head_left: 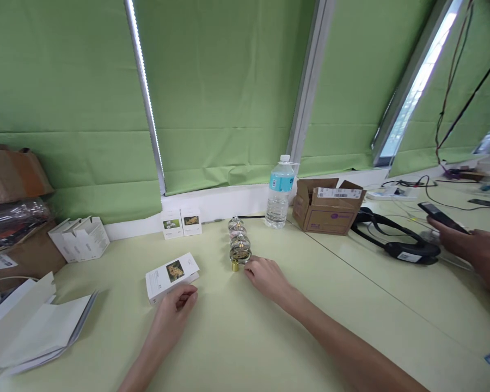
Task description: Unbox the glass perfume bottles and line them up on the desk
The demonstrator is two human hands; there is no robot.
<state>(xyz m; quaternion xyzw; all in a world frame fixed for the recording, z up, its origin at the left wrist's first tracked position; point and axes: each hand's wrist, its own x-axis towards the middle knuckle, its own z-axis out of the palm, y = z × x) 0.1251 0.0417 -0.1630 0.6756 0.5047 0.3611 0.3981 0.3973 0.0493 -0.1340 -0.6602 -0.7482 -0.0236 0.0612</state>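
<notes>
A row of small shiny glass bottles or jars (237,238) runs back toward the wall. A small gold cylinder (235,265), perhaps a cap, sits at its near end. My right hand (266,276) is closed beside the nearest glass piece, fingertips touching or very near it; what they pinch, if anything, is hidden. My left hand (175,305) rests loosely curled on the table, apparently with nothing in it. Just beyond it lies a white carton (169,276) with a small yellowish picture and a flap partly open at its right end.
Two small white cartons (181,224) stand by the wall, more white cartons (81,239) further left. Papers (44,332) lie at left. A water bottle (279,193), brown box (330,209) and black headset (408,247) stand rightward. Another person's hand (469,245) holds a phone (443,216).
</notes>
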